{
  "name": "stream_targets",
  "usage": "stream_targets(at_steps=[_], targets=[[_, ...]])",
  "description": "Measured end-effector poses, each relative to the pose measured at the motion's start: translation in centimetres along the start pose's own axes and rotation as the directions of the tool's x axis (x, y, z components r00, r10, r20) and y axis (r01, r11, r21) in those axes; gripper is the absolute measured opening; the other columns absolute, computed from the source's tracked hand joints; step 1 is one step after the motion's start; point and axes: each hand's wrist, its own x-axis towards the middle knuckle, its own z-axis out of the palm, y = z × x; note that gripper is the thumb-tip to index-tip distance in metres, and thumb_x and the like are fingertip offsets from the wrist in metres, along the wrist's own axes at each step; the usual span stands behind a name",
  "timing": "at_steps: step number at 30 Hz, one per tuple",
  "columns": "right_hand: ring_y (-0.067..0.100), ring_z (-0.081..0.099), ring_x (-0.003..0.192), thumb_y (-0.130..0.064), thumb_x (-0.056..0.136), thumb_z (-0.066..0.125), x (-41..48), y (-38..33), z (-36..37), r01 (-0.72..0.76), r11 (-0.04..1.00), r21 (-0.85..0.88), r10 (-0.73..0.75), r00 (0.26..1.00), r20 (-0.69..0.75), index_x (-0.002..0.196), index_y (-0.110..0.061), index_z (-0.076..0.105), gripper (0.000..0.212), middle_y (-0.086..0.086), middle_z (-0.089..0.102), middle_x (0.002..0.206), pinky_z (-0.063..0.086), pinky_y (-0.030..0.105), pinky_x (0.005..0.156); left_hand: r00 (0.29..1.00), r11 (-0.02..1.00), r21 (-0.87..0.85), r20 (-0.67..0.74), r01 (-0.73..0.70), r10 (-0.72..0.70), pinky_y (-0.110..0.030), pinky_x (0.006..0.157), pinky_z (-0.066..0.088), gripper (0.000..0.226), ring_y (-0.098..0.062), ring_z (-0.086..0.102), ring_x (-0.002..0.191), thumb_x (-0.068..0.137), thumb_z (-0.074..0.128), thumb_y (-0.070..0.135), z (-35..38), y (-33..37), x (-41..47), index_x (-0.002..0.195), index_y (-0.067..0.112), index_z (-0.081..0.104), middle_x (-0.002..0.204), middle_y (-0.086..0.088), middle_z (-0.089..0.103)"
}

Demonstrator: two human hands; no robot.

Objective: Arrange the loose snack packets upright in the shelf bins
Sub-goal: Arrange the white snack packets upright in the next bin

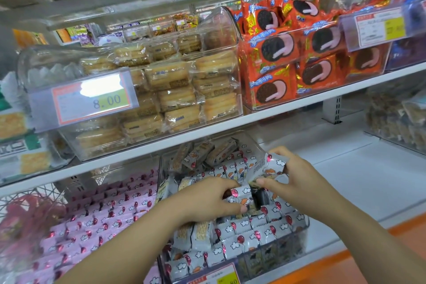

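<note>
Upper level, white shelf board.
Left: golden biscuit packs in transparent wrap, stacked in clear plastic bin.
On bin front: orange-bordered price label, reads 8.00.
Just beside, right: orange foil packets with dark sandwich-cookie picture.
In front of them: second price label, text blurred.
Far right: blue packets.
Lower level, left: pink packets with red balloon and white cloud print, in rows.
Right: brown snacks in clear bin.
Behind: grey slotted upright post.
Near right: orange strip.

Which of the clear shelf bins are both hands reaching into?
The lower-shelf bin of white balloon-print packets, right of the pink packets; left hand and right hand each grip one there.
</note>
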Motion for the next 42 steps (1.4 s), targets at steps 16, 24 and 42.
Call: stream_targets(at_steps=[16,24,42], targets=[[0.016,-0.005,0.144,-0.049,0.093,0.049,0.4,1.6,0.7,0.034,0.78,-0.625,0.164,0.952,0.257,0.124,-0.026,0.053,0.039,-0.015,0.012,0.154,-0.011,0.052,0.114,0.984,0.984,0.166,0.148,0.071,-0.096,-0.026,0.069,0.039,0.055,-0.024,0.056,0.098,0.09,0.053,0.054,-0.5,1.7,0.9,0.126,0.013,0.052,0.117,-0.01,0.059],[-0.001,0.043,0.12,-0.029,0.09,0.061,-0.6,2.3,-0.7,0.054,0.961,-0.271,-0.048,0.998,0.031,0.127,-0.033,0.054,0.038,-0.023,0.049,0.124,0.029,0.013,0.101,0.891,0.972,-0.045,0.411,0.23,-0.192,-0.044,0.116,0.012,0.073,-0.017,0.039,0.136,0.089,0.009,0.07,-3.3,4.0,1.6,0.151,0.033,0.017,0.157,0.005,0.023],[-0.002,0.052,0.097,-0.026,0.088,0.064,-0.2,3.3,-0.7,-0.003,0.981,-0.196,-0.003,0.999,-0.032,0.115,-0.031,0.063,0.027,-0.017,0.058,0.102,0.035,0.0,0.077,0.826,0.961,0.255,0.516,0.106,-0.228,-0.043,0.113,0.028,0.072,-0.023,0.044,0.132,0.091,0.028,0.068,-1.4,3.8,6.1,0.143,0.02,0.041,0.146,-0.004,0.045]])
